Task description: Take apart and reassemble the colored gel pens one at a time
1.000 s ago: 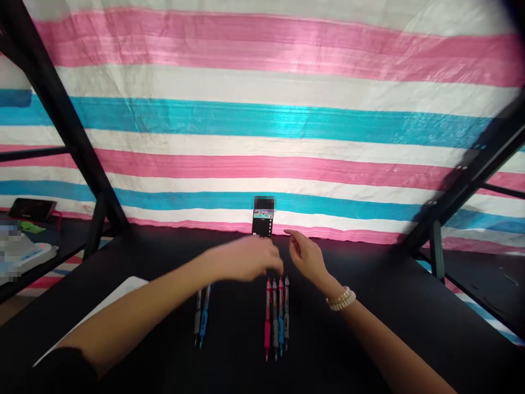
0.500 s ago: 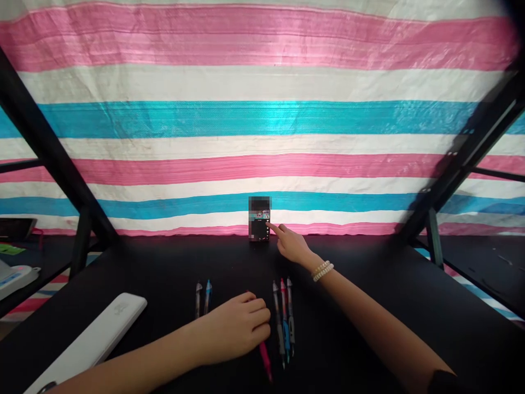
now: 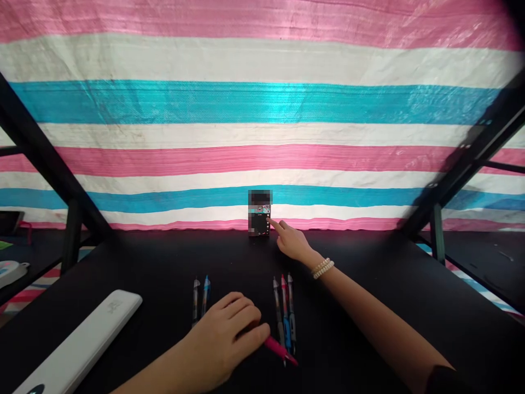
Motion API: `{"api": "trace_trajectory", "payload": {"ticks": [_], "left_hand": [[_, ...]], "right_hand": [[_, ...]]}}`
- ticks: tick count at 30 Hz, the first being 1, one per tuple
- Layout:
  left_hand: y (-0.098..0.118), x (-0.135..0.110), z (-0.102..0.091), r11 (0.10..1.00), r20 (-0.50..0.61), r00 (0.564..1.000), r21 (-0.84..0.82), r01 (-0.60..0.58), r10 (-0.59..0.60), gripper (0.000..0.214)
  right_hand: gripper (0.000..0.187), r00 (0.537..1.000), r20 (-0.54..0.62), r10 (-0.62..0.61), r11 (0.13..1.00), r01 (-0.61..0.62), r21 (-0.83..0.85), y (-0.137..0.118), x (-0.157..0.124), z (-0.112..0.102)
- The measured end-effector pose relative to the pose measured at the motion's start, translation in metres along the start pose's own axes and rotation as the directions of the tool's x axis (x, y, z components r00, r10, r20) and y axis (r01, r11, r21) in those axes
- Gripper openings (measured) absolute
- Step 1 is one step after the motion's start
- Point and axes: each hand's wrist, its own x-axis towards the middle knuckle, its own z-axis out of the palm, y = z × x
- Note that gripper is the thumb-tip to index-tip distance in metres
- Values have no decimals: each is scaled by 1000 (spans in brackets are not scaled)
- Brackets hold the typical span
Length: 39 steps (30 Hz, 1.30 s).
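Note:
My left hand (image 3: 233, 339) is closed around a pink pen (image 3: 280, 350), whose end sticks out to the right past the thumb. That end overlaps the lower part of a row of pens (image 3: 285, 312) lying side by side, with clear, red and grey-blue parts. To the left of the hand lie a clear pen (image 3: 196, 298) and a blue pen (image 3: 205, 293), their lower ends hidden by the hand. My right hand (image 3: 293, 241) reaches forward, its index finger stretched out to the screen edge of a phone (image 3: 260, 221) standing upright at the table's back.
A long white device (image 3: 86, 339) lies on the black table (image 3: 197, 251) at the left. Black metal bars (image 3: 49, 158) slope up on both sides. Behind hangs a striped tarp (image 3: 262, 104). Another white device (image 3: 12, 272) sits at the far left.
My left hand has moved slightly down and turned, swinging the pink pen's end to the right over the pens. My right finger stays at the phone. The view has tilted slightly.

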Motion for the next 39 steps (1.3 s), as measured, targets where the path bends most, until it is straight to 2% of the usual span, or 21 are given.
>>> {"api": "trace_trajectory", "payload": {"ticks": [9,19,26,30,31,33,36,39], "left_hand": [[-1,-5,5,996,-131,991,82,45,-34,37],[-2,-15,12,997,-105,992,43,70,-65,43],[-5,-16,14,993,-61,992,44,113,-111,45],[-7,-16,11,978,-65,980,79,192,-187,47],[-8,-16,11,974,-67,977,88,207,-202,49],[-9,-17,10,971,-86,973,96,221,-213,50],[-9,-16,11,973,-137,970,86,215,-203,46],[-6,-13,14,970,-170,966,110,217,-196,35]], "right_hand": [[71,1000,-6,24,1000,-24,-3,3,6,-9],[67,1000,3,-13,998,12,55,1,2,-4],[67,998,-48,32,974,-20,225,1,2,-15],[39,999,-8,-46,912,45,408,-17,-35,-29],[36,996,12,-86,888,71,454,-23,-50,-34],[43,986,52,-157,845,107,523,-35,-82,-45],[29,957,112,-268,723,123,680,-51,-123,-58],[31,963,135,-234,748,89,658,-58,-142,-57]]}}
